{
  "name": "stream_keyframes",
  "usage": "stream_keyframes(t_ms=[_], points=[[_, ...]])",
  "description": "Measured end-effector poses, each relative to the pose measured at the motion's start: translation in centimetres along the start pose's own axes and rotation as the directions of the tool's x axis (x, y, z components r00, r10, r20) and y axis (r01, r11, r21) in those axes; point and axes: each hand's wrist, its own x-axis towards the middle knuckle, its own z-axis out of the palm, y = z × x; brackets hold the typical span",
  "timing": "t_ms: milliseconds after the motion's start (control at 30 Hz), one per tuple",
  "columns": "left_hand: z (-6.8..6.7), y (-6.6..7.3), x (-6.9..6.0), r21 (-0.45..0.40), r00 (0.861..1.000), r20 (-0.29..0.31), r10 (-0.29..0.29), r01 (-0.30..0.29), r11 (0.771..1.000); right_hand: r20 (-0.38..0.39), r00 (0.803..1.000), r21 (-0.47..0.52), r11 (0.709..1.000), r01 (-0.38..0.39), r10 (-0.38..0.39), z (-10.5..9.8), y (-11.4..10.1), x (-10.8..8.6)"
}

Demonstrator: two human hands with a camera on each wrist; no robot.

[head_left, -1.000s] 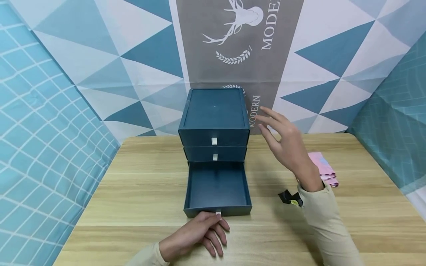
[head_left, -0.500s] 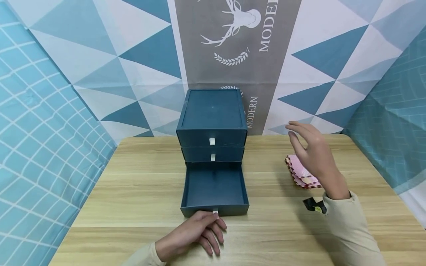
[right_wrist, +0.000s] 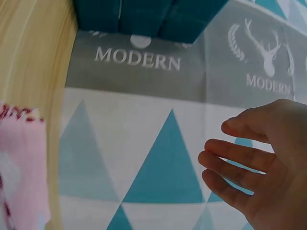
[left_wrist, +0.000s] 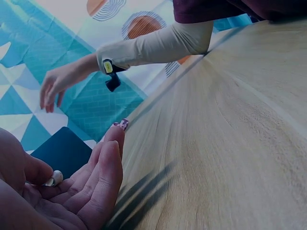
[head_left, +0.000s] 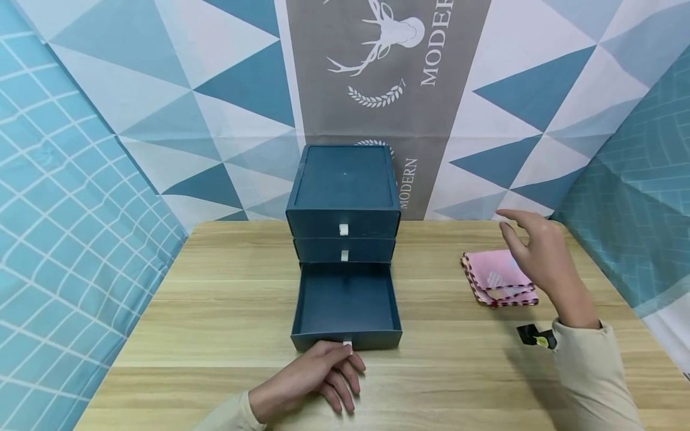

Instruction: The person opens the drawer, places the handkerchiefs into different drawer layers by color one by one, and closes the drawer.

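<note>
A dark blue drawer cabinet (head_left: 345, 179) stands at the back of the wooden table. Its bottom drawer (head_left: 346, 305) is pulled out and has nothing in it; the two drawers above are closed. My left hand (head_left: 315, 372) pinches the bottom drawer's white pull tab (left_wrist: 56, 177) between thumb and index finger, the other fingers loosely extended. To the right lies a folded pink cloth (head_left: 496, 276) with a dark red and cream stitched edge. Raised in the air near this cloth, my right hand (head_left: 547, 258) holds nothing, its fingers spread and slightly bent.
The wooden table (head_left: 226, 311) extends on both sides of the cabinet. Patterned cloth walls (head_left: 226, 120) close off the back and sides. A small black camera mount (head_left: 536, 336) sits at my right wrist.
My right hand has moved from beside the cabinet to the right, which uncovers the pink cloth. My left hand has stayed on the drawer tab, and the drawer has not moved.
</note>
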Motion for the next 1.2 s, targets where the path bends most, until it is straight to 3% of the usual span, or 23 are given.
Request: stream_keyframes(t_ms=[267, 400, 467, 567, 667, 767, 867, 1200], points=[[0.1, -0.2, 0.1, 0.003, 1.000, 0.011, -0.006, 0.006, 1.000, 0.066, 0.997, -0.056, 0.998, -0.025, 0.029, 0.2, 2.9, -0.8], [0.1, -0.3, 0.2, 0.010, 1.000, 0.004, -0.006, 0.006, 1.000, 0.188, 0.975, -0.038, 0.993, -0.111, 0.116, 0.4, 4.3, -1.1], [0.0, -0.3, 0.2, 0.013, 1.000, -0.001, -0.006, 0.006, 1.000, 0.293, 0.942, -0.038, 0.987, -0.159, 0.163, 0.7, 5.1, -1.2], [0.0, -0.3, 0.3, 0.015, 1.000, -0.006, -0.006, 0.006, 1.000, 0.465, 0.857, -0.052, 0.973, -0.224, 0.222, 1.3, 6.3, -1.4], [-0.1, -0.3, 0.3, 0.018, 1.000, -0.009, -0.010, 0.010, 1.000, 0.585, 0.774, -0.060, 0.964, -0.257, 0.243, 1.9, 7.3, -1.6], [-0.1, -0.3, 0.3, 0.023, 1.000, -0.012, -0.014, 0.014, 1.000, 0.630, 0.732, -0.055, 0.955, -0.292, 0.260, 2.4, 7.9, -1.9], [-0.1, -0.2, 0.3, 0.024, 1.000, -0.014, -0.013, 0.013, 1.000, 0.637, 0.723, -0.054, 0.951, -0.305, 0.268, 2.8, 8.3, -2.2], [-0.2, -0.2, 0.2, 0.022, 1.000, -0.015, 0.004, -0.003, 1.000, 0.643, 0.726, -0.045, 0.958, -0.284, 0.245, 3.6, 9.5, -2.7]])
